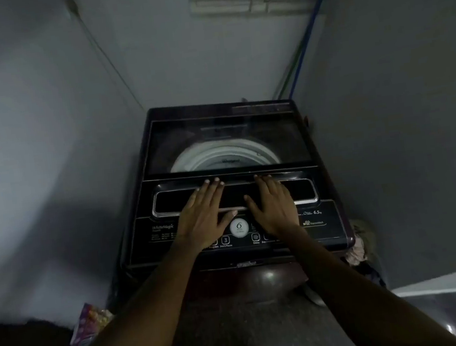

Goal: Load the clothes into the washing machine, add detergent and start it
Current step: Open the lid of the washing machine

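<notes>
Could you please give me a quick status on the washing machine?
Left hand, right hand open, flat on lid. Washing machine closed. Nothing blocking it.

Dim, bluish light throughout, with deep shadow at lower left. A small glare spot sits on the curved front of the washing machine (226, 144); its round display (239, 227) glows white. Wide-angle bending warps the edges; detail is soft

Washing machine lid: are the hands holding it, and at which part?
Nothing is gripped. The left hand and the right hand lie flat, fingers straight, on the front part of the lid.
</notes>
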Available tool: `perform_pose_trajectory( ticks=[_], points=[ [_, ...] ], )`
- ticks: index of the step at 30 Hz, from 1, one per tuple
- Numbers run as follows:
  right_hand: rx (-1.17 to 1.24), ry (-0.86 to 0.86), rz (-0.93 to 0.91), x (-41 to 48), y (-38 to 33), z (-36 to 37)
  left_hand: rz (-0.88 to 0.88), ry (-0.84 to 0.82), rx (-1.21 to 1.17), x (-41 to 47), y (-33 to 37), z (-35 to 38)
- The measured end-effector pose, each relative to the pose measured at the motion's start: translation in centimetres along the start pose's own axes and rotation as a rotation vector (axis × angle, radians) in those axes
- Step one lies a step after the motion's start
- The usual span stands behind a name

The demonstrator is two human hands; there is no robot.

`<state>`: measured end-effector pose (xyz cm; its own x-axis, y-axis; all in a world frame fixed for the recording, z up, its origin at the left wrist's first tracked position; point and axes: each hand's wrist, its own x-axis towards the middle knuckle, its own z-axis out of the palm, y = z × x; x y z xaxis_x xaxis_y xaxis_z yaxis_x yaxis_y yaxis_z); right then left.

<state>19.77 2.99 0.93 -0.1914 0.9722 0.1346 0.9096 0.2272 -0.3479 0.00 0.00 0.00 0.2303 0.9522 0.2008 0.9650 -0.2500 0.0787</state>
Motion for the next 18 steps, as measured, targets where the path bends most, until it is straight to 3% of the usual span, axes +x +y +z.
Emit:
perform_pose_trajectory(
  ticks=[5,11,18],
  points=[
    [-0.132,-0.094,0.029,2.1,0.3,0.1,-0.068,-0.033,-0.039,0.2,-0.2,0.5],
    [-0.048,-0.191,0.058,4.2,0.2,-1.3,-0.082,-0.016,-0.011,0.1,0.0,-0.1],
    [-0.019,-0.135,0.038,7.5,-1.4,-6.8,-0.102,0.401,0.035,0.1,0.3,-2.3]
  ],
)
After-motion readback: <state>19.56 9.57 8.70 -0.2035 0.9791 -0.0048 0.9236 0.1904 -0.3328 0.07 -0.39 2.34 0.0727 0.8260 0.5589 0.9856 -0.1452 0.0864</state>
